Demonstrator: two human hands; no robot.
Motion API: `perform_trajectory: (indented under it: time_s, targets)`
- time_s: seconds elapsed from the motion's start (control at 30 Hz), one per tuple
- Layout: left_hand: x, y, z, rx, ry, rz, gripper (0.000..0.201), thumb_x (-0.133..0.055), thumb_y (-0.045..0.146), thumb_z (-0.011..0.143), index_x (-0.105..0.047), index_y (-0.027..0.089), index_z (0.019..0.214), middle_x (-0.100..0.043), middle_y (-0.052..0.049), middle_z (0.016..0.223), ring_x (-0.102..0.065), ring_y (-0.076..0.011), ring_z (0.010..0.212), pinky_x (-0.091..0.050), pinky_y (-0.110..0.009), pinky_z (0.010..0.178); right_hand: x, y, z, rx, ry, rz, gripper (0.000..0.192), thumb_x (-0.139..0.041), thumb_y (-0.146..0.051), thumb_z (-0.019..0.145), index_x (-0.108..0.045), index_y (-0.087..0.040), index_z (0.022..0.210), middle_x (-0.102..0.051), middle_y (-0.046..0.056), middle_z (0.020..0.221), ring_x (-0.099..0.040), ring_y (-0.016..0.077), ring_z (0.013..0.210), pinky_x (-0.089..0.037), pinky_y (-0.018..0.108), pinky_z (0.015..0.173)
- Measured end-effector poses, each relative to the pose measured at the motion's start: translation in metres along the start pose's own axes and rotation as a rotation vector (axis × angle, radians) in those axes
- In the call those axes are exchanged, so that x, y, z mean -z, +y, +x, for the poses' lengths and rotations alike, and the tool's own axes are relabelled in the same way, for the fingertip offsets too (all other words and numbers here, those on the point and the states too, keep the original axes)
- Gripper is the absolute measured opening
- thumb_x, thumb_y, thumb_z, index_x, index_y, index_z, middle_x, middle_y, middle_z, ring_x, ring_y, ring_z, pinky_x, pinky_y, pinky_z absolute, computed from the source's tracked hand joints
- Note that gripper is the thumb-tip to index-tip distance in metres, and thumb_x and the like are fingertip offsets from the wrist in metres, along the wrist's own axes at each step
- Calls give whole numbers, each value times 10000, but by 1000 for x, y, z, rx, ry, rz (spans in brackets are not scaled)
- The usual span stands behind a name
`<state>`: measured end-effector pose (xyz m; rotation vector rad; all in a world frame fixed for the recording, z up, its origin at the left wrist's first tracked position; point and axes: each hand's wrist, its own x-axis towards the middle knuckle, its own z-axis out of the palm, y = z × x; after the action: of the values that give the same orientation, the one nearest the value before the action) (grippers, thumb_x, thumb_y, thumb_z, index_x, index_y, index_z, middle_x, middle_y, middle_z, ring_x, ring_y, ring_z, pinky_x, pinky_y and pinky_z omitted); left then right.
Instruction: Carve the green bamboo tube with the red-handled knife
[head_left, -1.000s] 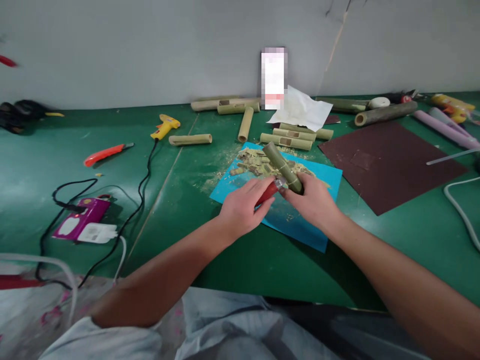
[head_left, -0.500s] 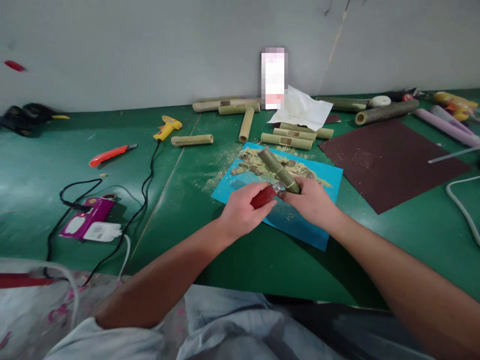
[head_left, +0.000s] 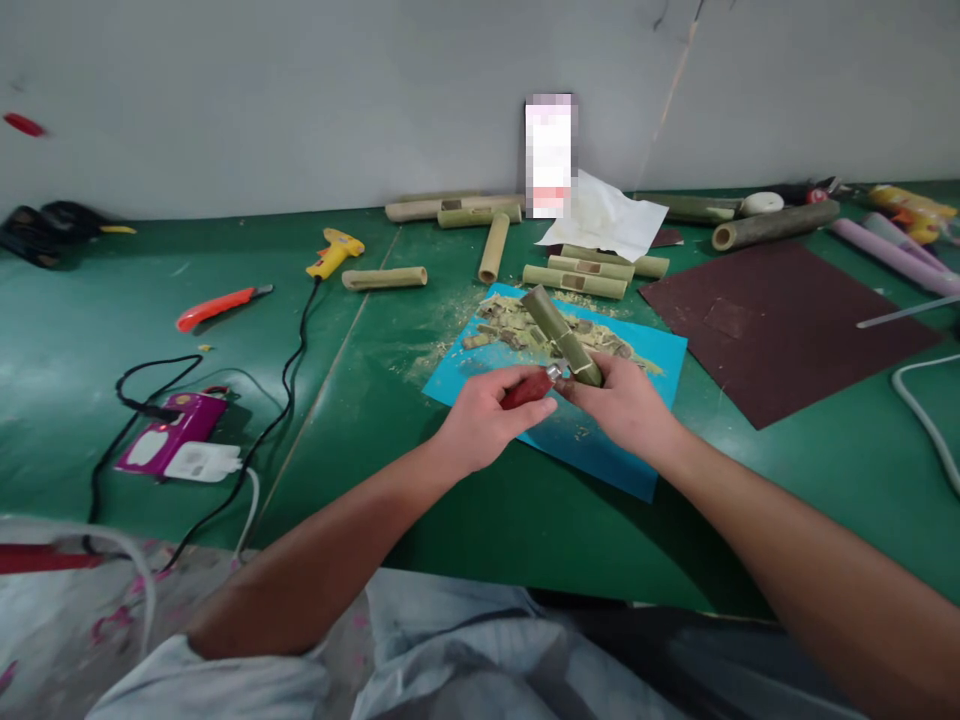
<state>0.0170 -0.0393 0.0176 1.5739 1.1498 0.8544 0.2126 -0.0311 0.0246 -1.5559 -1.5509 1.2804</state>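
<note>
Left hand (head_left: 480, 425): fingers curled closed around the red handle of a small knife (head_left: 527, 389); its metal collar and blade end point toward 1 o'clock and meet the lower end of the green bamboo tube (head_left: 561, 335). The blade edge itself is too small to make out.

Right hand (head_left: 622, 405): closed around the lower end of that bamboo tube, thumb pressed on its side. The tube tilts up and away toward 11 o'clock, its free end raised over the blue rectangular plastic sheet (head_left: 634, 460).

Both hands are held just above the near half of the blue sheet, thumbs nearly touching at the knife-tube contact.

On the sheet, at 12 o'clock from the hands: a heap of pale green bamboo chips and shavings (head_left: 510, 325).

Beyond it, at 12 to 1 o'clock: three cut bamboo lengths lying side by side (head_left: 585, 270), just beside a crumpled white paper sheet (head_left: 607, 220).

At 3 o'clock, well apart: a dark brown sandpaper sheet (head_left: 780, 320).

At 9 to 10 o'clock: an orange utility cutter (head_left: 217, 307) and a yellow glue gun (head_left: 334, 252) on the green table mat (head_left: 90, 330).
</note>
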Motion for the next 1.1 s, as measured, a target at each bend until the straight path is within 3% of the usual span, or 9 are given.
perform_trajectory:
  time_s: [0.1,0.17,0.3,0.43,0.53,0.7,0.93,1.1]
  targets:
    - [1,1,1,185,-113,-247,379,-773,451,817,-721,183,1079,-498,88,589,-361,-48,437,-291,-202,432,-1,3,1,15,18,18,308,-711,-492,780,-527,-246,758,-415,-72,605,-379,124,569,-246,300,539]
    - [5,1,3,254,-216,-345,395,-740,475,845,-686,181,1104,-490,99,569,-300,-31,384,-222,-200,401,0,4,2,30,50,2,300,-708,-502,785,-561,-241,788,-450,-60,635,-404,134,591,-272,308,554]
    - [14,0,6,199,-301,-234,262,-684,379,856,-671,174,1018,-606,57,618,-467,-52,436,-354,-193,451,4,2,3,16,176,-125,230,-646,-455,820,-550,-246,812,-527,-23,694,-474,163,631,-308,313,574]
    - [15,-2,6,167,-143,-138,111,-657,255,766,-570,206,815,-548,78,588,-464,-54,440,-352,-199,451,5,3,1,35,281,-302,189,-577,-423,846,-536,-250,910,-604,17,759,-509,187,626,-334,316,561]
    - [8,-1,6,78,53,-92,202,-729,342,780,-577,220,833,-435,108,530,-401,-64,430,-328,-216,441,1,7,-3,144,301,-495,194,-555,-389,872,-556,-232,987,-663,63,802,-550,211,639,-317,319,571]
    - [-2,4,9,-72,261,100,398,-842,484,720,-551,218,777,-495,72,629,-395,-74,550,-356,-229,518,-12,9,-10,268,225,-724,294,-536,-378,946,-597,-188,1163,-749,129,893,-659,271,714,-287,326,579]
    - [1,-1,11,-173,313,285,304,-710,392,801,-480,220,699,-449,62,600,-379,-95,581,-338,-252,572,-19,-1,-13,184,160,-807,323,-543,-354,986,-610,-158,1234,-757,135,869,-669,281,706,-244,334,564]
    - [4,-5,11,-187,285,245,352,-627,374,897,-455,209,637,-421,51,589,-373,-90,576,-325,-265,569,-14,-1,-13,96,139,-667,289,-526,-414,982,-622,-195,1143,-685,79,785,-579,238,639,-257,326,564]
